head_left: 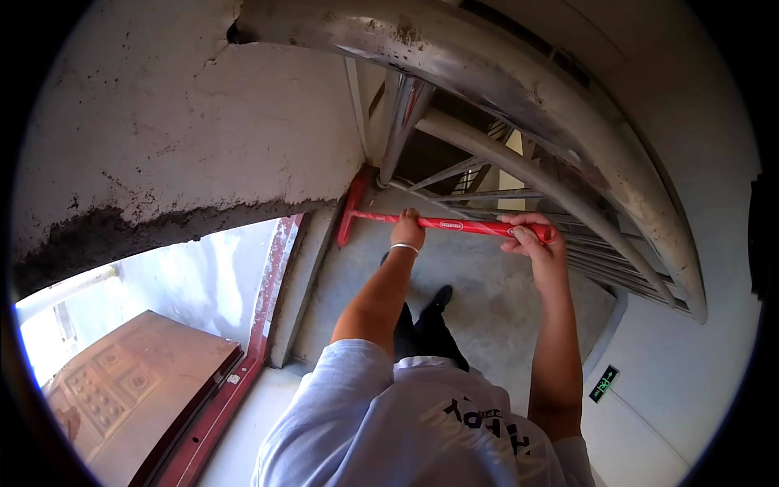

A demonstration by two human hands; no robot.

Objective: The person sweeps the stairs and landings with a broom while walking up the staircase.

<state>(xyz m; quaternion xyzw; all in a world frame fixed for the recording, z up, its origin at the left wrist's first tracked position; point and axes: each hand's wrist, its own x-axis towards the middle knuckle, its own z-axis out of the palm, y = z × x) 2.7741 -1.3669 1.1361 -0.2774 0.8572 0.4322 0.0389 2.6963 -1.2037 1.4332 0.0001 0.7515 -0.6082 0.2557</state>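
A red broom lies across my view, its narrow crosswise head at the left by the door frame. My left hand is wrapped around the handle partway along, with a pale bangle on the wrist. Near the hooked or looped top end of the handle, my right hand holds it between thumb and fingers. Bristles under the head cannot be made out. The head is near the floor, close to the wall's corner; contact is hard to tell.
Metal stair railings curve along the top and right, with a stairwell behind. At the lower left stands an open brown door in a red frame. A green exit sign is on the right wall. My shoe stands on the concrete.
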